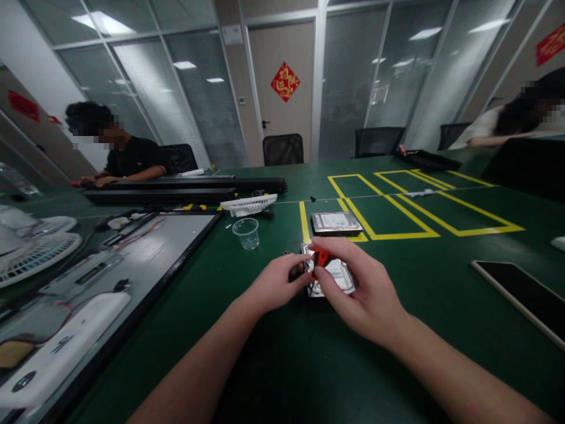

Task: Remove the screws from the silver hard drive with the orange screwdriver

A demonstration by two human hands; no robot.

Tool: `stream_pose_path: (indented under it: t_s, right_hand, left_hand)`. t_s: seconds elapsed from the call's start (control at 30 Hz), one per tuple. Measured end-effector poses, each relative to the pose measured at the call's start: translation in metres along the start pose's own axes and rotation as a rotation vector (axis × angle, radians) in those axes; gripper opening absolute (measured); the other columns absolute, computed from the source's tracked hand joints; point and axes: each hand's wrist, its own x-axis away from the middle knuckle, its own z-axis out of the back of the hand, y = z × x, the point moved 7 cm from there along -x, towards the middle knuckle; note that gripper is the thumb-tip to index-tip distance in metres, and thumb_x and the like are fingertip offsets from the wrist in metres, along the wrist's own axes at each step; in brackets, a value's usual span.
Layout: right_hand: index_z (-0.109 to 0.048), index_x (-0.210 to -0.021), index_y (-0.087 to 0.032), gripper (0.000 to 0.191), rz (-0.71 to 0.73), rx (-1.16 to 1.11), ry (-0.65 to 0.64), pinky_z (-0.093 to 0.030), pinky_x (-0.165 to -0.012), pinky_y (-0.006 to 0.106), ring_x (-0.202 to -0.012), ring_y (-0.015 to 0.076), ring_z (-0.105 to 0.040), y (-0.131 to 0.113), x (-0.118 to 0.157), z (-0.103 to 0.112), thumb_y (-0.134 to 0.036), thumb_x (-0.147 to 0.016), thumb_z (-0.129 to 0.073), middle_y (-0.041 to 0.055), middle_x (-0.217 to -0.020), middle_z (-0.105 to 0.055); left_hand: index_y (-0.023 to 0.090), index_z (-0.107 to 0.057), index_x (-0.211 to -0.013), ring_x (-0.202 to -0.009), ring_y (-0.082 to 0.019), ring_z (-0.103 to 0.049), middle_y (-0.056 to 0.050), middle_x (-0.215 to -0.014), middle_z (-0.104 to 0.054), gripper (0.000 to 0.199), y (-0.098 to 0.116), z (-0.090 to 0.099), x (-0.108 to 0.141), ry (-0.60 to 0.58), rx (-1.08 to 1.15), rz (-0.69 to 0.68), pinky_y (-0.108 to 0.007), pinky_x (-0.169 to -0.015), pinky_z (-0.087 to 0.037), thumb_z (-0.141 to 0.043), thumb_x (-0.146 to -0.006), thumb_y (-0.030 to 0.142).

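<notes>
A silver hard drive [338,281] lies on the green table in front of me, partly covered by my hands. My right hand [364,288] is closed round the red and black handle of a screwdriver [322,257], held over the drive. Just left of it, my left hand [278,282] is closed, thumb and fingers bent towards each other at the drive's left edge, close to the screwdriver. What its fingertips pinch is hidden. Behind these, a second hard drive [335,222] rests label up near yellow tape. A clear plastic cup [247,234] stands to the left.
On the left lies a large grey panel [176,227] with a black frame, bearing a white device [66,347] and cables. White fan grilles [39,253] are beside it. A tablet [521,294] lies at right. Long black bars [185,191] lie farther back; two people sit across the table.
</notes>
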Motion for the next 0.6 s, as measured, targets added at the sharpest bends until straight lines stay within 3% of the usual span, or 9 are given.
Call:
stream_pose_path:
  t_s: [0.13,0.33,0.47,0.6]
  right_hand:
    - [-0.057,-0.146,-0.026,0.052,0.012,0.002,-0.009,-0.058,-0.105,0.039,-0.121,0.0224,-0.067,0.0007,0.0004,-0.0011,-0.011,-0.098,-0.067,0.009,-0.133,-0.068]
    - [-0.063,-0.14,-0.027,0.047,0.013,0.031,0.03,-0.06,-0.095,0.035,-0.11,0.02,-0.067,0.0018,-0.003,0.0017,-0.012,-0.097,-0.072,0.0072,-0.12,-0.065]
    - [-0.058,-0.145,-0.027,0.051,0.01,-0.014,0.0,-0.058,-0.103,0.036,-0.119,0.021,-0.068,0.0008,0.0001,-0.0012,-0.009,-0.098,-0.065,0.0078,-0.131,-0.068]
    - [-0.05,-0.151,-0.028,0.058,-0.065,-0.049,-0.007,-0.06,-0.1,0.037,-0.113,0.0206,-0.071,0.0072,0.0058,-0.004,-0.011,-0.098,-0.065,0.0075,-0.13,-0.069]
  left_hand:
    - [0.021,-0.073,-0.126,-0.104,-0.028,-0.069,-0.008,-0.119,-0.076,0.029,-0.0015,-0.0003,0.0003,-0.006,0.006,0.008,-0.039,-0.094,-0.054,-0.067,-0.101,0.034]
    - [0.02,-0.073,-0.126,-0.101,-0.027,-0.069,-0.009,-0.113,-0.075,0.03,0.0001,0.0004,0.0002,-0.005,-0.01,-0.004,-0.04,-0.093,-0.055,-0.065,-0.103,0.038]
    - [0.02,-0.072,-0.127,-0.103,-0.028,-0.069,-0.009,-0.117,-0.075,0.029,-0.0006,0.0,0.0003,-0.004,-0.008,0.01,-0.041,-0.094,-0.055,-0.067,-0.101,0.033]
    - [0.022,-0.072,-0.129,-0.104,-0.028,-0.07,-0.008,-0.118,-0.076,0.031,-0.0024,-0.0004,0.0002,-0.006,0.007,0.022,-0.041,-0.094,-0.055,-0.068,-0.1,0.03]
